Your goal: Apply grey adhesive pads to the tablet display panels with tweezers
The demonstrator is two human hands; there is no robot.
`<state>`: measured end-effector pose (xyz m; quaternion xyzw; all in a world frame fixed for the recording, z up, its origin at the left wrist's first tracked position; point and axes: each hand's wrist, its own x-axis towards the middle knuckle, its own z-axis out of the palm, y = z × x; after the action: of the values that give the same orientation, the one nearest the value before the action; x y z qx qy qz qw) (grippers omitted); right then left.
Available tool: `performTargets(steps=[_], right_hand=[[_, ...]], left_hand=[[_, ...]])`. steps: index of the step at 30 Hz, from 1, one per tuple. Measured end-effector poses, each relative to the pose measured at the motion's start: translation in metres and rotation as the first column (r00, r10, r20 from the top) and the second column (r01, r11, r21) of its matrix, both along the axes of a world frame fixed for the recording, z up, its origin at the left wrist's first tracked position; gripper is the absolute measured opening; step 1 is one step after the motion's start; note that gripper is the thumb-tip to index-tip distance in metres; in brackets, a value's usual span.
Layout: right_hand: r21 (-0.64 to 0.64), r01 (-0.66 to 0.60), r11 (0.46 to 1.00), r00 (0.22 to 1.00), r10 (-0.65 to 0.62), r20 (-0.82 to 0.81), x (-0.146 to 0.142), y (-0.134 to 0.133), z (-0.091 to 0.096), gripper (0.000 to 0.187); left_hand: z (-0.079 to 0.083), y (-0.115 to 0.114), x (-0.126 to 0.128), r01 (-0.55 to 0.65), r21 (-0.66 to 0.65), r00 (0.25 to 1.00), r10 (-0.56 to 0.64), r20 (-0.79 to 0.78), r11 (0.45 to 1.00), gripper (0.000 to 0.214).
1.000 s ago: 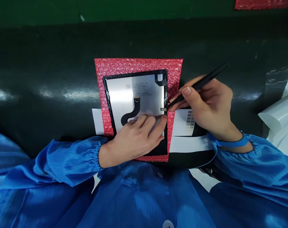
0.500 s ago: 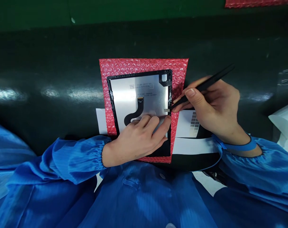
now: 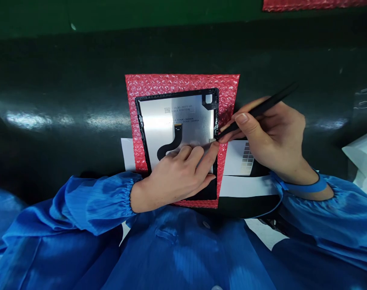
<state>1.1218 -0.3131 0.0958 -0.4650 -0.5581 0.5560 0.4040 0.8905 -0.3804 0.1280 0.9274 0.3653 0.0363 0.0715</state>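
A dark green, glossy table (image 3: 65,88) fills most of the frame, and the person in a blue cloth smock (image 3: 186,257) sits along the bottom. In the middle lies a pink-red sheet of bubble wrap (image 3: 183,82), and on it rests the black-framed, silver-backed display panel (image 3: 165,129), set slightly askew, its lower part covered by an arm and hand. The left hand (image 3: 177,173) lies palm down across the panel, bearing on it and grasping nothing that can be seen. The right hand (image 3: 270,133), right of centre, pinches a pair of slim black tweezers (image 3: 262,106), whose tips meet the panel's right edge; whether they grip anything cannot be told. A black, curved flat ribbon cable (image 3: 177,137) lies on the silver back, above the left hand's knuckles. Smallest is a pale grey rectangular tab (image 3: 212,140) at the right edge, and here is the change: the left index fingertip (image 3: 215,145), which sat a little below the tab half a second ago, has slid up against its lower side, while panel and tweezers hold much the same relation. Both hands now seem to work on one spot, the finger probably steadying the tab.
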Motion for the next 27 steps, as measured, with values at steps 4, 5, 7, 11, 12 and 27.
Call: performTargets(steps=[4, 5, 7, 11, 12, 27], right_hand=[[0.016, 0.0, 1.0, 1.0, 0.0, 0.005, 0.0, 0.0, 0.0, 0.014], [0.024, -0.003, 1.0, 1.0, 0.003, 0.006, 0.0, 0.0, -0.001, 0.013], [0.032, -0.014, 0.999, 1.0, 0.014, 0.003, 0.001, 0.001, -0.002, 0.013], [0.001, 0.005, 1.0, 0.999, -0.005, -0.039, -0.001, 0.004, -0.003, 0.019], [-0.008, 0.02, 1.0, 0.998, -0.02, -0.058, -0.001, 0.004, -0.003, 0.021], [0.204, 0.116, 0.972, 0.953, -0.167, 0.253, 0.062, -0.056, 0.015, 0.019]], left_hand=[[0.001, 0.0, 0.002, -0.005, -0.001, 1.0, 0.005, -0.011, 1.0, 0.059], [0.001, -0.001, 0.002, -0.01, -0.004, 1.0, 0.01, -0.014, 1.0, 0.059], [0.002, -0.001, 0.002, -0.022, -0.01, 1.0, 0.021, -0.012, 1.0, 0.062], [0.003, -0.001, 0.002, -0.027, -0.023, 1.0, 0.027, -0.001, 0.999, 0.066], [0.002, -0.001, 0.001, -0.026, -0.032, 1.0, 0.026, 0.0, 0.999, 0.065], [0.015, 0.008, 0.009, -0.045, -0.006, 0.998, 0.045, 0.032, 0.999, 0.063]])
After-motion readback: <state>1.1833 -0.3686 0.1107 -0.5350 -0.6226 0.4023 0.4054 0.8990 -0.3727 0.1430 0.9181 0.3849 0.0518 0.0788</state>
